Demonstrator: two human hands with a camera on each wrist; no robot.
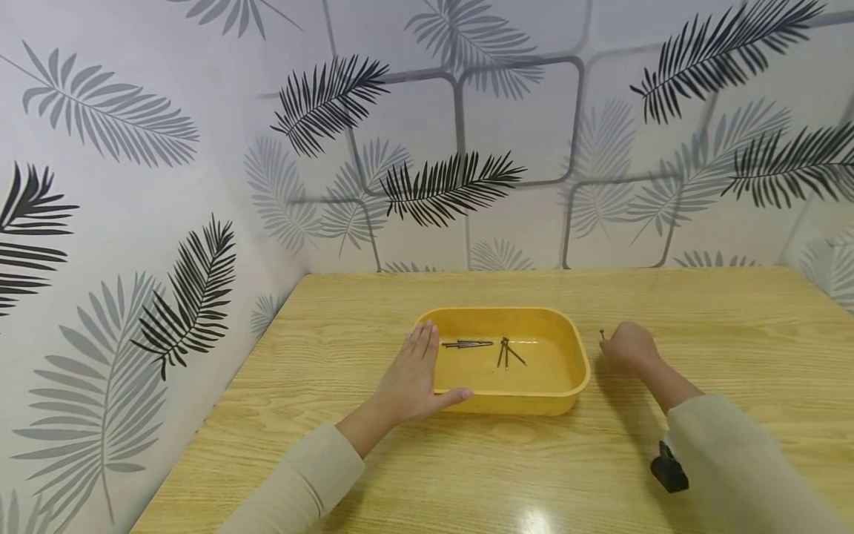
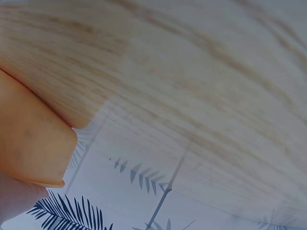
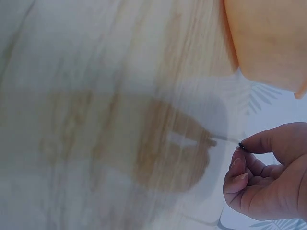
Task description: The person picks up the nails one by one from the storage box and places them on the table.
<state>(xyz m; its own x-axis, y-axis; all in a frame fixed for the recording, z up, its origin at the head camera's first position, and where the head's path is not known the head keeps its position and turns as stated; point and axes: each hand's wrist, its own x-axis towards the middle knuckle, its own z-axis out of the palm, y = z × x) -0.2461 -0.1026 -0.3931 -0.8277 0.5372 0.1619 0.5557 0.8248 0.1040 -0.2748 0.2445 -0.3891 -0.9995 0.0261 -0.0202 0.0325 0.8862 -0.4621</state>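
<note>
A yellow plastic tray [image 1: 520, 405] stands on the table. My left hand [image 1: 415, 374] rests on its left rim with straight fingers, the thumb stretched along the front rim. In the left wrist view, part of that hand [image 2: 19, 201] shows beside the tray's wall [image 2: 33, 129]. Inside the tray, several nails [image 1: 467, 343] lie side by side at the left, and a few others [image 1: 507, 353] fan out from their heads near the middle. To the right of the tray, my right hand [image 1: 630, 346] pinches a nail [image 1: 602, 334] between thumb and index finger; its dark tip end shows in the right wrist view.
The light wood table [image 1: 320, 319] meets a wall [image 1: 427, 245] with feather-patterned covering at the back and left. A small black object [image 1: 669, 469] is at the right forearm's sleeve [image 1: 727, 452].
</note>
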